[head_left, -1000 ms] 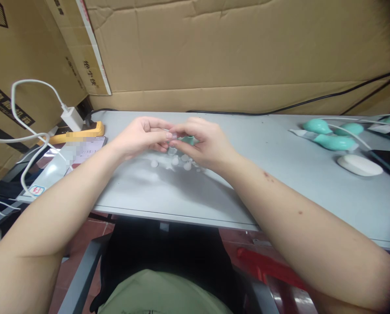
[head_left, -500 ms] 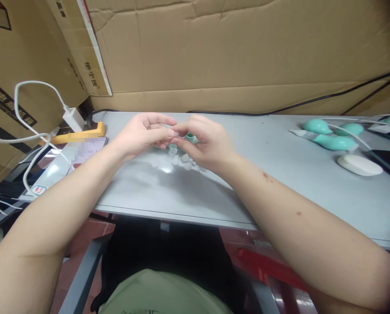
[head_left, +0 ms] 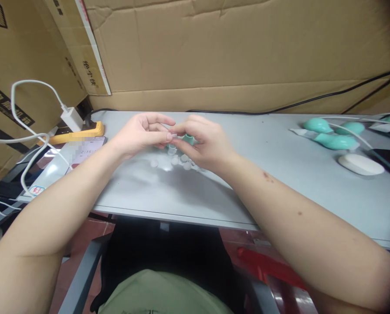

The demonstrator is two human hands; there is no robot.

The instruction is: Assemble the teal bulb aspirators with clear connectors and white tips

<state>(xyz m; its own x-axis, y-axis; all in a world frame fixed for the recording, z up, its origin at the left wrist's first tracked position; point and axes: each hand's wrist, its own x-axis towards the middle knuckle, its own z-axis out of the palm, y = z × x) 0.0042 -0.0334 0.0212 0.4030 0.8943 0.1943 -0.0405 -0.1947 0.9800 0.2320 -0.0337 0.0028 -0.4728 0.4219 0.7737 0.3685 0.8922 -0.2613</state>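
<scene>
Between my two hands, above the desk, is a small clear plastic piece (head_left: 174, 135). My left hand (head_left: 147, 134) pinches its left end with thumb and fingers. From the other side, my right hand (head_left: 204, 140) grips it between thumb and forefinger. On the desk just below lie several small translucent caps or cups (head_left: 174, 160), partly hidden by my right hand. A loose round translucent piece (head_left: 154, 163) lies a little left of them. Behind my right thumb shows a green piece (head_left: 188, 139), mostly covered.
Shiny turquoise objects (head_left: 336, 141) and a white mouse-shaped object (head_left: 361, 164) lie on the desk (head_left: 279, 183) at right. At left are a yellow power strip (head_left: 93, 130) with a white charger (head_left: 72, 118), a phone (head_left: 89, 148) and white cables. Cardboard (head_left: 195, 56) stands behind.
Both hands keep their grip on the clear piece and have hardly moved. The view has shifted very slightly.
</scene>
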